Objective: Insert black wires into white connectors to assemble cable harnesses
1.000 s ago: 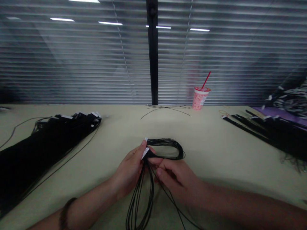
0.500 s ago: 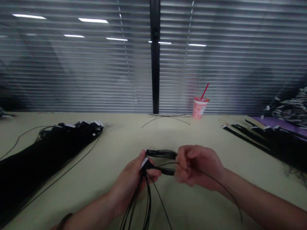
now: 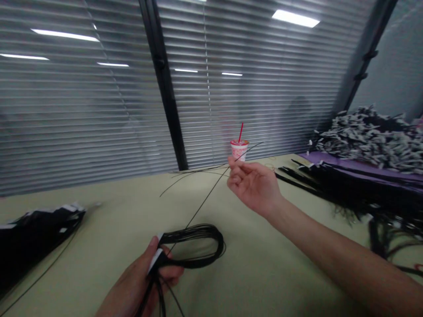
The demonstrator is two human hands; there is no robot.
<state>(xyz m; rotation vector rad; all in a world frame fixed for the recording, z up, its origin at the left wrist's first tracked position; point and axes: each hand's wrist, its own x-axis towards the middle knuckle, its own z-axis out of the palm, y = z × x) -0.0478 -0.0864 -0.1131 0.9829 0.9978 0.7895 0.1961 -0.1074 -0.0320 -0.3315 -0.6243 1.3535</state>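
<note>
My left hand (image 3: pixel 134 279) is closed around a looped bundle of thin black wires (image 3: pixel 218 246), low in the middle of the view. White labels (image 3: pixel 155 259) sit on the bundle by my thumb, and loose ends hang below toward the bottom edge. Up and to the right, my right hand (image 3: pixel 256 185) pinches a single black wire (image 3: pixel 207 196) between thumb and finger. That wire runs taut and slanting from the bundle to the pinch, and its free end sticks out past the fingers, across the cup.
A pink cup (image 3: pixel 238 152) with a red straw stands at the table's back edge, behind my right hand. A few loose wires (image 3: pixel 185 175) lie nearby. Black wire bundles lie left (image 3: pixel 36 237) and right (image 3: pixel 350 185). A white-tipped pile (image 3: pixel 373 141) rests on purple material (image 3: pixel 317 157).
My right hand has moved up and away from the bundle, drawing one wire out straight. The wire loop now shows whole. The camera has turned right and tilted.
</note>
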